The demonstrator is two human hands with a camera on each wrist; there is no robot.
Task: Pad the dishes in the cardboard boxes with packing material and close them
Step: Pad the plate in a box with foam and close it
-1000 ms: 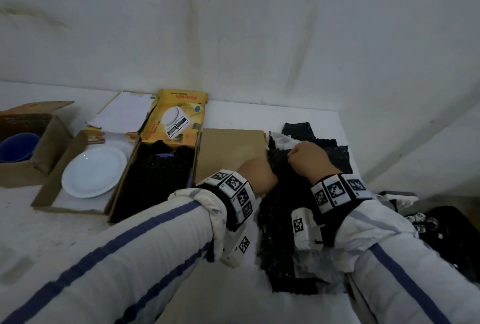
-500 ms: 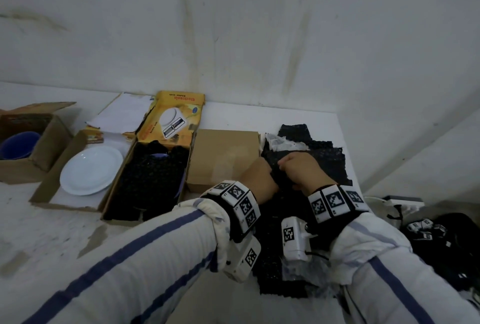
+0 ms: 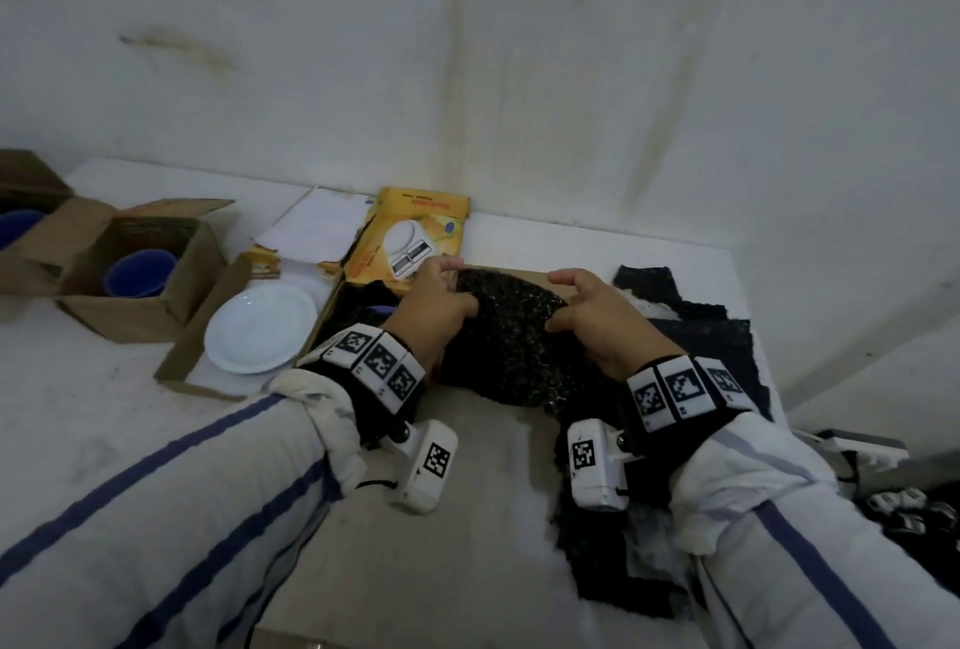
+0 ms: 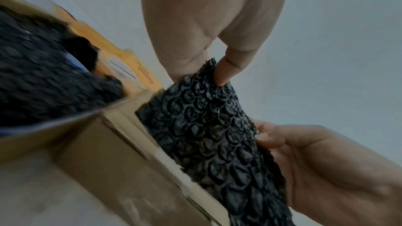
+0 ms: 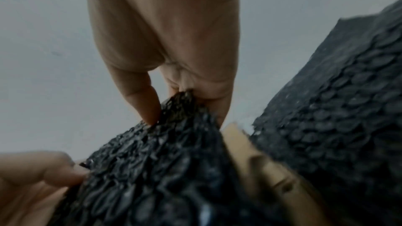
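Note:
Both hands hold one black bubble-wrap sheet up over a closed brown cardboard box. My left hand pinches the sheet's left corner, thumb against fingers. My right hand pinches the right corner. The sheet hangs between them, crumpled. Just left of it, the open yellow box holds black wrap. A white plate lies bare in a flat open box. A blue bowl sits in an open brown box.
More black bubble-wrap sheets lie piled on the table's right side, seen close in the right wrist view. A second blue bowl shows at the far left edge. A white wall stands behind the table. Dark gear lies off the right edge.
Both hands lifted a bubble-wrap sheet from the right-hand pile and carried it left, over the brown box toward the yellow box. They now hold it spread apart.

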